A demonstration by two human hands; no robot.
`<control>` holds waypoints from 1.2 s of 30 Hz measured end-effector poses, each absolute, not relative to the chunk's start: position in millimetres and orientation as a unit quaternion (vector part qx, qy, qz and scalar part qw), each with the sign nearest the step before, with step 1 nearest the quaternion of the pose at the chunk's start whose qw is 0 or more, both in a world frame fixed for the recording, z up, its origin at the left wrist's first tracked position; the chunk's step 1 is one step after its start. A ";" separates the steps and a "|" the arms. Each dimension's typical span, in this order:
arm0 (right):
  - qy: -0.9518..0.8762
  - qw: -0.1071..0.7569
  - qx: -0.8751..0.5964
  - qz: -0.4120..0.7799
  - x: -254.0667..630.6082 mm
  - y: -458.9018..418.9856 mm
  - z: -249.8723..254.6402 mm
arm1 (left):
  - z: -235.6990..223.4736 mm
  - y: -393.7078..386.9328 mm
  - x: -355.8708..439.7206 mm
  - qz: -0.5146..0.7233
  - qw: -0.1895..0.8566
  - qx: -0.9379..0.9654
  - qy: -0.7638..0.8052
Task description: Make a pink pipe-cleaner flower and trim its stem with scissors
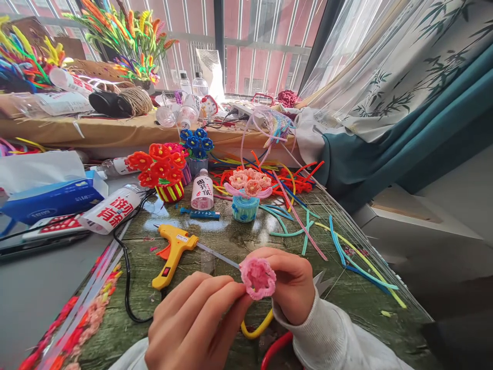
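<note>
A small pink pipe-cleaner flower [265, 266], cup-shaped with a ruffled rim, is held up between both hands over the table. My left hand [200, 316] pinches it from the left with thumb and forefinger. On the other side, the fingers of my right hand [296, 285] are closed on its edge. Beneath the hands lie scissors, partly hidden, with a yellow-and-red handle [259, 329] and blades showing past the right wrist. A yellow glue gun [175, 254] lies on its side ahead of my left hand, a clear glue stick in its back end.
Beyond stand a pot of pink flowers [245, 203], a pot of red-orange flowers [164, 169] and blue flowers [197, 144]. A labelled bottle [202, 190] stands between them. Loose pipe cleaners [362, 257] lie at right. A black cable [126, 272] and tissue pack [54, 198] are at left.
</note>
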State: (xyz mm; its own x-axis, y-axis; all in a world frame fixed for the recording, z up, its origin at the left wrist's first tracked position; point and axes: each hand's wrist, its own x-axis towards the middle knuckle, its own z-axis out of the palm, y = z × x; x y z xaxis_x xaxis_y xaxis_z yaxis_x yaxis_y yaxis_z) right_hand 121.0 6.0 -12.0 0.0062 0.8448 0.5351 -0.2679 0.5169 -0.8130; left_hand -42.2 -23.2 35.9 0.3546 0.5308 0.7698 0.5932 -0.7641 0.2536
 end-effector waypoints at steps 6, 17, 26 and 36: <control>-0.596 0.653 -0.248 0.395 123.1 2.8 -10.0 | 28.3 -27.1 -43.8 -0.451 0.063 -0.816 -0.356; -0.553 0.640 -0.246 0.473 120.4 2.9 -10.5 | 36.3 -23.1 -41.5 -0.476 -0.106 -0.806 -0.334; -0.499 0.601 -0.257 0.569 118.9 -0.1 -7.8 | 32.4 -19.0 -35.1 -0.534 -0.169 -0.752 -0.349; -0.534 0.607 -0.257 0.529 120.2 0.4 -7.1 | 36.3 -16.1 -32.9 -0.519 -0.184 -0.756 -0.354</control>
